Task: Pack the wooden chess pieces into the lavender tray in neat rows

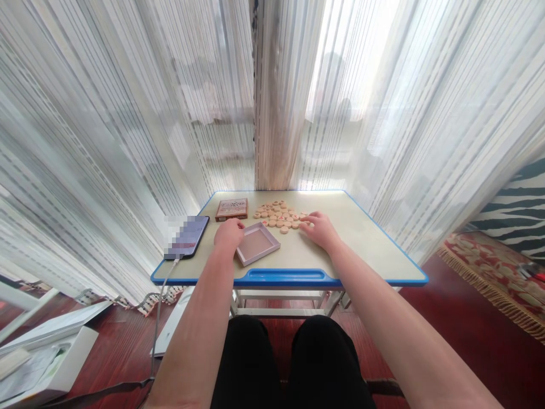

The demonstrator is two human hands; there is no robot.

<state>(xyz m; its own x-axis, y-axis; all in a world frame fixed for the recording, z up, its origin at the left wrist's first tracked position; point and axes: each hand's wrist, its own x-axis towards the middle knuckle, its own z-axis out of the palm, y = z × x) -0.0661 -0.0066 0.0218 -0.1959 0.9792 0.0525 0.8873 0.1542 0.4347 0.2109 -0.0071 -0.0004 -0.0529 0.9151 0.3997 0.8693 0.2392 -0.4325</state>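
Round wooden Chinese chess pieces (281,217), some with red characters, lie in a loose cluster on the table. My right hand (321,230) is at the right edge of this cluster, its thumb and fingers apart and touching or nearly touching the outermost pieces. To the left, my left hand (229,233) has its fingers curled at the upper left corner of a shallow open box (258,244). The box lies tilted at an angle on the tabletop, with nothing in it. Behind my left hand sits the printed box lid (232,209).
A phone (187,238) with a charging cable (158,318) lies at the left edge of the blue-rimmed table (370,250). Striped curtains (128,113) hang right behind the table. An open white box (55,363) stands on the floor at left.
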